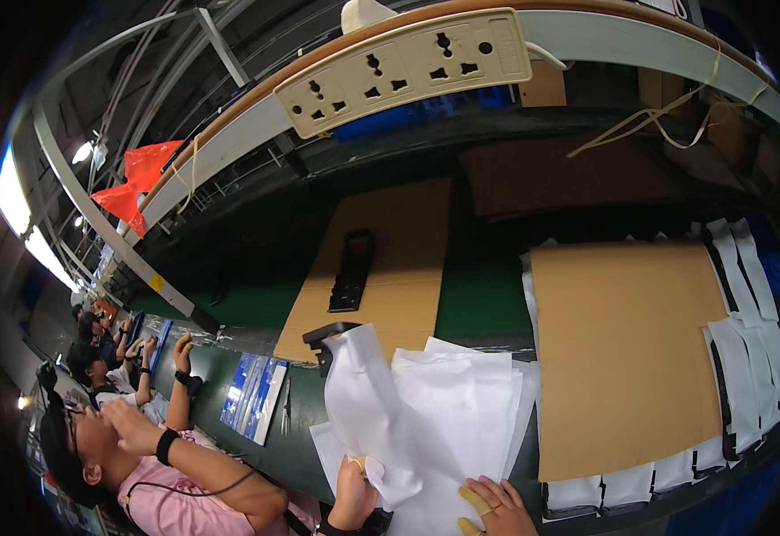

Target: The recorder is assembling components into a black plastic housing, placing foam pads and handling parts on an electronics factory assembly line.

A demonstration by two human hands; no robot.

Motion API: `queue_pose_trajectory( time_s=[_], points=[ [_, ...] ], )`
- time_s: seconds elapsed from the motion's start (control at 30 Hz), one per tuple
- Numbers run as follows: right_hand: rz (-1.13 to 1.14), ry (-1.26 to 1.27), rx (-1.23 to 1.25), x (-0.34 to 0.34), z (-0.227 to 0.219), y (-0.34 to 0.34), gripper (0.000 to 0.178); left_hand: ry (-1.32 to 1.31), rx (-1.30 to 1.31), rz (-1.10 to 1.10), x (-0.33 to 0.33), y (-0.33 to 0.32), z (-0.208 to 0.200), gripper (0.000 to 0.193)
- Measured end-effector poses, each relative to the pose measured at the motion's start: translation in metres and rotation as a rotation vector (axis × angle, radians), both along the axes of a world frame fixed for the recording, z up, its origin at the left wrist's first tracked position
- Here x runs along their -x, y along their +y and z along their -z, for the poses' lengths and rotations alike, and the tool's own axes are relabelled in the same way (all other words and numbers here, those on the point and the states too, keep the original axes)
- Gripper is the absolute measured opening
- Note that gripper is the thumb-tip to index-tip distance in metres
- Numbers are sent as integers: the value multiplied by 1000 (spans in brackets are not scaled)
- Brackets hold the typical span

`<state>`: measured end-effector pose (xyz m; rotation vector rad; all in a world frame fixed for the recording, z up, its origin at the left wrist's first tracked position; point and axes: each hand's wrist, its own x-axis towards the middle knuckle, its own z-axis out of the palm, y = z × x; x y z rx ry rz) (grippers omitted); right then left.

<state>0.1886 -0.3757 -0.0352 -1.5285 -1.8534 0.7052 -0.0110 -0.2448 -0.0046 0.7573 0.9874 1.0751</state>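
My left hand [354, 496] is closed on the lower end of a white soft sleeve [363, 393], held tilted upright. Out of the sleeve's upper end sticks a black plastic part [329, 336]; the rest of it is hidden inside. To the right, my right hand [497, 511] lies with fingers stretched on a stack of white sleeves [461, 402], yellow finger covers on some of its fingertips. Beyond the stack, another black plastic part [352, 271] rests on a flat cardboard sheet [408, 268].
At right, a cardboard sheet [627, 357] covers rows of sleeved black parts [747, 357]. A power strip [408, 71] runs along the shelf edge above. Tweezers [285, 406] and a blue-and-white packet [251, 397] lie left. A co-worker in pink [202, 473] sits close at left.
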Motion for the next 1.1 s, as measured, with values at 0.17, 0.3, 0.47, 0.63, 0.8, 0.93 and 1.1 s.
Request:
queue_pose_trajectory(
  time_s=[0.17,0.3,0.47,0.63,0.8,0.93,1.1],
  points=[
    [-6,6,-26,-1,6,-1,53,218,-220,-141,0,38,-4,45],
    [1,-21,-42,-2,10,-2,53,273,-233,-68,14,75,8,39],
    [3,-10,-54,-1,10,-1,52,270,-103,3,14,87,8,42],
    [-13,-10,-46,-1,10,0,52,351,-142,121,-3,97,-5,49],
    [-11,11,-36,-4,6,-2,51,371,-37,266,-22,98,-6,51],
    [-17,8,-47,-2,8,-1,50,326,-77,191,-23,99,-5,51],
    [-5,-18,-42,-1,8,-1,49,287,-242,312,-70,92,-39,51]
  ],
)
